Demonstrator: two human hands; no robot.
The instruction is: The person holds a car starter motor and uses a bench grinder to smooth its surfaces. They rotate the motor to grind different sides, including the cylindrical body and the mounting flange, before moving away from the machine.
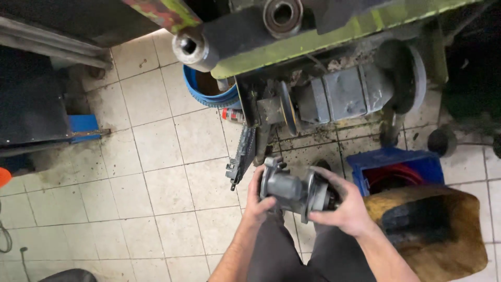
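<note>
While the camera looked down over a stained tiled floor [156,172], a large green and black machine [334,31] filled the far side, with a grey motor-like unit [344,94] mounted under it. At the near right stood a worn brown and black seat or block [433,230], and just beyond it a blue crate [396,159] holding something red. Farther left, under the machine, sat a blue round bucket [201,89]. Both hands held a grey metal part [292,188] over the person's dark trousers [292,250], near the middle of the view. The left hand [257,201] was wrapped closed around the part's left end, fingers curled behind it. The right hand [344,206] was closed over its right end, perhaps on a flange, though that end was partly hidden
</note>
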